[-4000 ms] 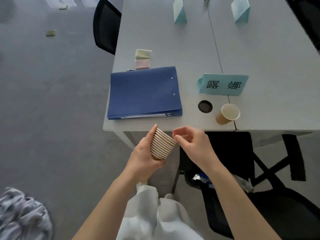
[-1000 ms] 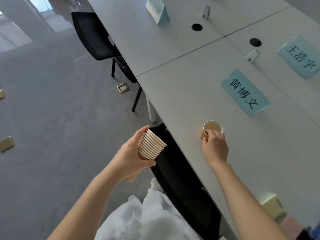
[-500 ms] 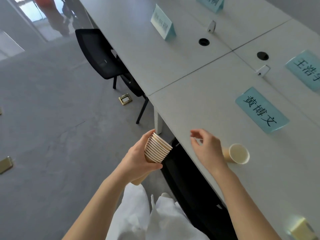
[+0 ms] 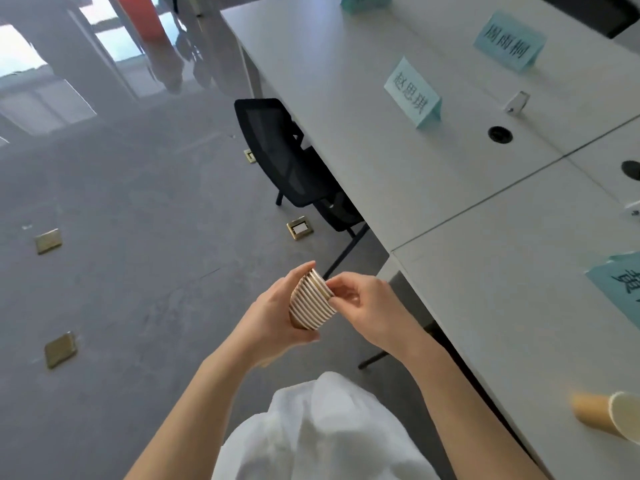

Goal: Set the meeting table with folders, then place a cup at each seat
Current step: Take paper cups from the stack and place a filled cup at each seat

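- Step in hand: cup placing — the person was peeling one cup off the stack of paper cups [image 4: 311, 301], held off the table over the floor.
- Left hand [image 4: 273, 317] was wrapped round the stack from the side, fingers curled on it.
- Right hand [image 4: 363, 306] was at the stack's open end, fingertips pinching the top rim; whether that cup had come loose couldn't be told.
- One placed cup [image 4: 606, 419] stood on the table [image 4: 502, 306] near its front edge, by the part-seen name card [image 4: 620, 289].
- Next seat was likely the one at the upright name card [image 4: 414, 93] — no cup visible there.
- Next move needed: free one cup cleanly, step forward, set it upright well in from the edge.
- Room: the black chair [image 4: 277, 150] was tucked under that table edge; open floor lay to the left of it.
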The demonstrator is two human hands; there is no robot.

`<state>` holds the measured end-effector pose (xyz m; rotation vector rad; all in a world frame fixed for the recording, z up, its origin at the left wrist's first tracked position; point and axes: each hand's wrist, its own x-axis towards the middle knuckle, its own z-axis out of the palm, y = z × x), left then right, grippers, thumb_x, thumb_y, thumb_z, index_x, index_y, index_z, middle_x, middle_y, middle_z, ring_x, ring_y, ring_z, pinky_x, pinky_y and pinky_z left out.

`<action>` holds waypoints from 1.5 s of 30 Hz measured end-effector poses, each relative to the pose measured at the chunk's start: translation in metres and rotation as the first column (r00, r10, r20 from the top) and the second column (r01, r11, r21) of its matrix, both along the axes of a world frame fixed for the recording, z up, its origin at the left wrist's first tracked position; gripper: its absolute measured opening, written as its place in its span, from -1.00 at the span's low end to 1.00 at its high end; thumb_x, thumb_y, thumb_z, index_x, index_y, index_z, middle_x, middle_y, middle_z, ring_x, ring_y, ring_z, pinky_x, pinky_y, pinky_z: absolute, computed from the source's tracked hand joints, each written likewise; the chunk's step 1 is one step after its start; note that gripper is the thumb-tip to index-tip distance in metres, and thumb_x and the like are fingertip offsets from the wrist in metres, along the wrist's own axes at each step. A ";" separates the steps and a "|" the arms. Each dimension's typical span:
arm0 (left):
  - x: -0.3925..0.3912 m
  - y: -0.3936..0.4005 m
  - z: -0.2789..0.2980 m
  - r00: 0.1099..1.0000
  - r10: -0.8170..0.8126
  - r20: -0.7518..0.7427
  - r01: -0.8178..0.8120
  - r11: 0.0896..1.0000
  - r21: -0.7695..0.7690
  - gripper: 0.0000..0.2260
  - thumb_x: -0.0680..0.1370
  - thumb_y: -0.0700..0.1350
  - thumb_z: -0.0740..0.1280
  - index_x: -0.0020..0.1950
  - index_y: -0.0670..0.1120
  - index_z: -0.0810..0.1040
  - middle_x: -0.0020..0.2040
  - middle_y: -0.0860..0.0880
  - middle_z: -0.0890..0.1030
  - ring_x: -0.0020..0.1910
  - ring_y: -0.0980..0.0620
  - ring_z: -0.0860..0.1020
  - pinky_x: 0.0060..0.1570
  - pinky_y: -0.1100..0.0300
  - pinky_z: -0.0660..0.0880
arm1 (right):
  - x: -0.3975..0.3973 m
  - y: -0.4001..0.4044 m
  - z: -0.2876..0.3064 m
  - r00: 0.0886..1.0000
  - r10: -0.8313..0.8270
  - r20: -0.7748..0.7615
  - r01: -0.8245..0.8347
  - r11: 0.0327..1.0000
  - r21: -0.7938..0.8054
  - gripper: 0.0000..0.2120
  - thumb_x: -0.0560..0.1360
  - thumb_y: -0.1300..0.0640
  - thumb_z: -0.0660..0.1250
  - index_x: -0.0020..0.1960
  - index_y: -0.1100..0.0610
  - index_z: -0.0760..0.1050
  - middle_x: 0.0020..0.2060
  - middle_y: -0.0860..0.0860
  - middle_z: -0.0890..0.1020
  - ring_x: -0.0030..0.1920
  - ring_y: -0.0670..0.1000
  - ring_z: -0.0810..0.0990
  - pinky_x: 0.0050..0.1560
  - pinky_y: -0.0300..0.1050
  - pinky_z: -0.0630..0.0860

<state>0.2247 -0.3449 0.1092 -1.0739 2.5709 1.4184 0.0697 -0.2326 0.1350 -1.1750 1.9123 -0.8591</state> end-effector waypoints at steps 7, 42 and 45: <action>-0.031 -0.073 -0.010 0.999 -0.049 -0.020 0.049 0.999 0.023 -0.04 0.25 -0.10 0.56 0.44 0.41 0.10 0.17 0.14 0.47 0.07 0.10 0.49 0.03 0.15 0.54 | -0.036 -0.069 -0.005 0.996 -0.088 0.021 0.088 0.996 0.033 -0.83 0.43 0.11 0.45 0.01 0.10 0.60 -0.15 -0.11 0.68 -0.14 -0.18 0.64 -0.05 -0.31 0.58; -0.192 -0.386 -0.006 0.994 0.105 -0.017 -0.104 0.993 0.058 -0.10 0.28 -0.07 0.56 0.43 0.38 0.12 0.13 0.14 0.45 0.05 0.13 0.48 0.01 0.18 0.49 | -0.285 -0.355 -0.090 0.728 0.063 -0.682 0.292 0.872 0.392 -0.78 0.50 0.03 0.32 0.03 0.16 0.49 0.01 0.07 0.60 0.06 0.13 0.51 0.02 -0.07 0.42; -0.184 -0.407 -0.013 0.996 0.085 -0.022 -0.083 0.994 0.075 -0.09 0.29 -0.07 0.57 0.45 0.35 0.11 0.14 0.11 0.43 0.06 0.11 0.48 0.00 0.21 0.47 | -0.272 -0.368 -0.084 0.728 0.002 -0.686 0.343 0.865 0.366 -0.75 0.49 0.02 0.33 0.09 0.14 0.51 0.03 0.08 0.61 0.07 0.14 0.51 0.05 -0.05 0.43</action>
